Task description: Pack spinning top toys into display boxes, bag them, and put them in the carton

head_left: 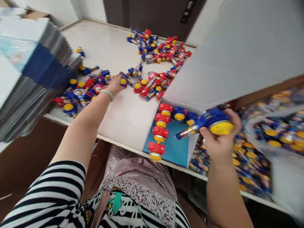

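My right hand (220, 147) grips a blue toy (211, 117) with a round yellow base and a clear tube full of small coloured bits. It is held above the right side of a box with a blue inside bottom (174, 148). Several red toys (159, 134) line the box's left side, and blue ones (180, 113) sit along its back. On the table, my left hand (116, 85) has its fingers closed around another blue toy (123, 81) with a yellow disc. The fingertips are partly hidden behind it.
Loose red and blue toys lie in a pile (163, 52) at the back and a heap (80, 91) at left. A tall stack of flat printed cardboard (45, 63) stands far left. The raised white box lid (213, 63) blocks the right. Bagged toys (251, 164) fill a container beyond.
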A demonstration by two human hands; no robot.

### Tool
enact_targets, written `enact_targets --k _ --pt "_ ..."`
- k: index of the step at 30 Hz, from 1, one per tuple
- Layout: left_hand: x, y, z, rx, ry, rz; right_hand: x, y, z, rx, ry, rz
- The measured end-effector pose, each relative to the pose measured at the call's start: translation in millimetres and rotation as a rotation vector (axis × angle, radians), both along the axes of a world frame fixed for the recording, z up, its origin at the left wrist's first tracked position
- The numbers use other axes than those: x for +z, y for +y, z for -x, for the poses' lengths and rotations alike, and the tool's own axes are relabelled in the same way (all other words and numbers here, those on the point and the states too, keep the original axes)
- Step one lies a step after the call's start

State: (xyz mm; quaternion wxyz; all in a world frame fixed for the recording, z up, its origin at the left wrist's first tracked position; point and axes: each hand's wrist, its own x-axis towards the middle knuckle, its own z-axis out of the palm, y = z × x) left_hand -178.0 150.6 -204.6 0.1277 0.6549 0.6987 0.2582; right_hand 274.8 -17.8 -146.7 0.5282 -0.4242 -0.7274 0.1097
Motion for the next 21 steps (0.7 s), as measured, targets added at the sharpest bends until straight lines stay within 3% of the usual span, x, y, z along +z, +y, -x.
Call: enact_targets --k 3,6,10,14,17,21 --pt "-24.9 12 -4 0.049 0.099 0.114 -32.3 -26 -24 -0.104 -0.064 0.141" --pt "-39.3 13 -11 0.005 0.031 0.048 -58.2 -39 -24 -0.117 -0.038 0.331" --pt "-45.1 -7 -29 -0.179 0.188 0.101 -72.2 -36 -17 -0.058 0.141 0.430" --pt "-41.4 -40 -46 -0.372 0.367 0.127 -78.1 -22 -14 -0.014 0.098 0.338" --pt "-36.2 -62 -52 -0.395 0.202 0.069 -88.1 -8 -11 -0.093 0.009 0.145" --pt "-27.3 -83 -57 -0.080 -0.425 -0.200 -103.2 7 -2 -0.127 -0.074 -0.009"
